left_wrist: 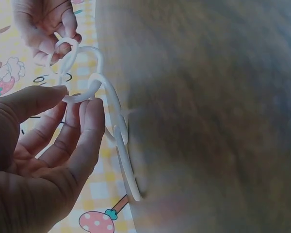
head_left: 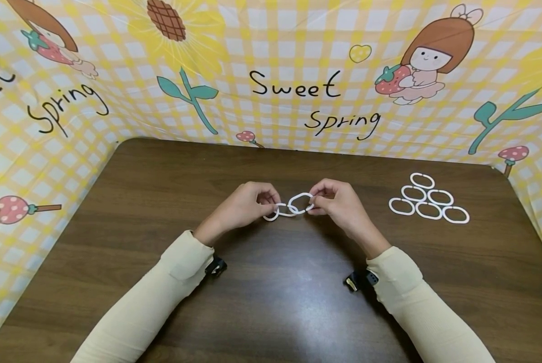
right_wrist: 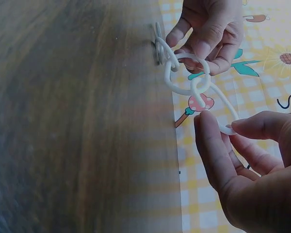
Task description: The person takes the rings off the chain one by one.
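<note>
A chain of white oval plastic links (head_left: pixel 296 196) stretches between the two hands, low over the middle of the desk (head_left: pixel 293 292). Its right-end link (right_wrist: pixel 225 103) is threaded through the next one, and the right hand (head_left: pixel 341 201) is clamped on its outer end, thumb and fingertips pinching the thin bar, so most of the oval sticks out of that grip toward the left. The left hand (head_left: pixel 248 200) is likewise clamped, its thumb and fingers pinching the second link (left_wrist: pixel 101 63) at the edge, leaving the rest of that oval clear of the grip. Past this pinch a third link (left_wrist: pixel 111 94) and a fourth link (left_wrist: pixel 127 165) trail off beside the left fingers, down close to the desk; whether they touch it is hard to tell. To the right, well apart from both hands, six white oval plastic links (head_left: pixel 427 203) lie flat in a triangle of one, two and three. Cream sleeves (head_left: pixel 143 287) cover the forearms, with a small black device (head_left: pixel 216 266) at each wrist, and a yellow-and-white checked cloth (head_left: pixel 280 45) with printed flowers rises behind the desk.
</note>
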Tool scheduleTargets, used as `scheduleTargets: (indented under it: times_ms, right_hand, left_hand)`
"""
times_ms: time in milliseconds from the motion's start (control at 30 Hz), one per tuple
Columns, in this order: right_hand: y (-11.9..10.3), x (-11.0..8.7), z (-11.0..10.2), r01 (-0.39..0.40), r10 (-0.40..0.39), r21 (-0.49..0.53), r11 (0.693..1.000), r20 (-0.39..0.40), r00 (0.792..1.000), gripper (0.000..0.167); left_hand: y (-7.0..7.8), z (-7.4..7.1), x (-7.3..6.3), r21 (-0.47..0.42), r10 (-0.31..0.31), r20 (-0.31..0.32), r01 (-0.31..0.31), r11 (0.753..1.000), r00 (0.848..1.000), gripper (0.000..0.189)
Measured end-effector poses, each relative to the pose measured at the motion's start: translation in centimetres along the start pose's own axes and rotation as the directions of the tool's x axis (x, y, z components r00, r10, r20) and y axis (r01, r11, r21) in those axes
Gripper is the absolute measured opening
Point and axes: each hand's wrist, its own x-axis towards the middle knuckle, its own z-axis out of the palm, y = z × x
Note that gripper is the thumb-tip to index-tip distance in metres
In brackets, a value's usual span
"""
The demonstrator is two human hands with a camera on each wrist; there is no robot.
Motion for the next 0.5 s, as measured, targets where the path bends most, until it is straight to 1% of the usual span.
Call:
scheduleTargets:
  times_ms: [200, 500]
  right_hand:
    - [0.02, 0.0, 0.09, -0.005, 0.005, 0.009, 1.0, -0.002, 1.0, 0.017]
    - [0.31, 0.09, 0.25, -0.016, 0.016, 0.044, 0.999, -0.009, 1.0, 0.018]
  left_hand:
    - [0.02, 0.09, -0.04, -0.029, -0.008, -0.017, 0.007, 1.0, 1.0, 0.008]
    - [-0.12, 0.38, 0.12, -0.069, -0.019, -0.023, 0.017, 0.997, 1.0, 0.009]
